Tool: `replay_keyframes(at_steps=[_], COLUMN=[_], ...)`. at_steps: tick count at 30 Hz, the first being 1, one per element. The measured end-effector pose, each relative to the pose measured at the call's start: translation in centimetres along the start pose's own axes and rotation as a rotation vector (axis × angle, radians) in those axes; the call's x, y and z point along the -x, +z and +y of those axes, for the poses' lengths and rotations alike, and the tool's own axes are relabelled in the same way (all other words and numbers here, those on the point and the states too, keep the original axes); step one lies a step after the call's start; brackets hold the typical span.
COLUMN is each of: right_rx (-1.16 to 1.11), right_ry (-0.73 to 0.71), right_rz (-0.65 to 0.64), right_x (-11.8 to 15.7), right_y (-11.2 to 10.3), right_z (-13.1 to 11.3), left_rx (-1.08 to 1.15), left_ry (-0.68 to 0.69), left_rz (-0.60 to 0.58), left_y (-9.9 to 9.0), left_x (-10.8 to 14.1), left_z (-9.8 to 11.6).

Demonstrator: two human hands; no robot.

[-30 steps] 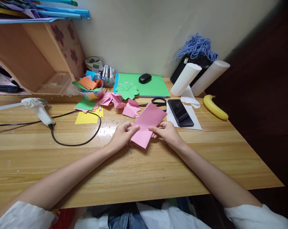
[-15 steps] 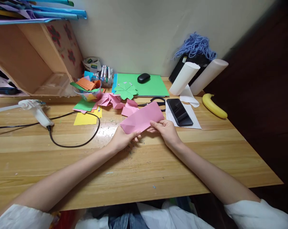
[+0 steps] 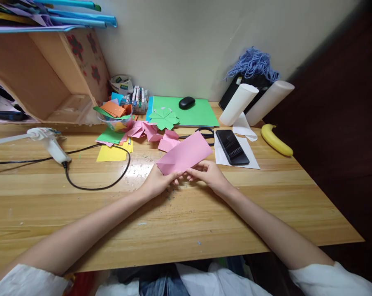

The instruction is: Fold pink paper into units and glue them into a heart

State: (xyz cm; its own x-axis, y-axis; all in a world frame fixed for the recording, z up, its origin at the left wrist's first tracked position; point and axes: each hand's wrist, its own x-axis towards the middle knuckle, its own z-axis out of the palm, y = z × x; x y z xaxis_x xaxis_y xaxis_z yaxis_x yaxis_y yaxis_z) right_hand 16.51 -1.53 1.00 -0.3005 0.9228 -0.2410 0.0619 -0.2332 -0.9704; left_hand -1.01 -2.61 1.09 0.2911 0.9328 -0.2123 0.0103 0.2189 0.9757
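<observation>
A folded rectangle of pink paper (image 3: 186, 153) is held tilted above the desk between both hands. My left hand (image 3: 159, 180) grips its lower left corner, thumb on top and fingers beneath. My right hand (image 3: 211, 176) pinches the lower edge close to the left thumb; its other fingers curl under the sheet. Just behind the paper lie folded pink paper pieces (image 3: 168, 140), a green paper flower shape (image 3: 164, 119) and black-handled scissors (image 3: 207, 135), partly covered by the pink sheet.
A glue gun (image 3: 52, 148) with a looping black cable lies left. A tub of paper scraps (image 3: 116, 119) and yellow paper (image 3: 111, 153) are near it. Rightward are a phone (image 3: 232, 147), white paper rolls (image 3: 239, 105) and a banana (image 3: 276, 140). A mouse (image 3: 187, 102) rests on green sheets.
My right hand has slid down and left along the paper's lower edge, toward my left thumb. My left hand keeps its hold, and the paper stays nearly in place.
</observation>
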Motion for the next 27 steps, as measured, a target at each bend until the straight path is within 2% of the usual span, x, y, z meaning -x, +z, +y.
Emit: replay_keyframes(at_steps=[4,16,21,23,27], right_rx=[0.05,0.107,0.097,0.078,0.117], right_ry=[-0.002,-0.16,-0.224,-0.202,-0.055], right_rz=[0.017,0.243,0.418,0.395,0.147], right_x=[0.2,-1.2,-1.5,-1.5,-1.0], right_y=[0.2,-5.2,-6.6,-6.4,-4.9], right_z=[-0.3,-0.8,-0.7,-0.7,-0.5], left_rx=[-0.036,0.007,-0.029,-0.07,-0.166], left_ry=[-0.002,-0.045,-0.044,-0.046,-0.016], left_rz=[-0.021,-0.01,-0.01,-0.023,-0.026], left_y=[0.1,-0.3,-0.7,-0.9,-1.2], left_x=[0.0,-0.3,-0.3,-0.2,-0.1], left_z=[-0.1,0.2,0.1,0.2,0.3])
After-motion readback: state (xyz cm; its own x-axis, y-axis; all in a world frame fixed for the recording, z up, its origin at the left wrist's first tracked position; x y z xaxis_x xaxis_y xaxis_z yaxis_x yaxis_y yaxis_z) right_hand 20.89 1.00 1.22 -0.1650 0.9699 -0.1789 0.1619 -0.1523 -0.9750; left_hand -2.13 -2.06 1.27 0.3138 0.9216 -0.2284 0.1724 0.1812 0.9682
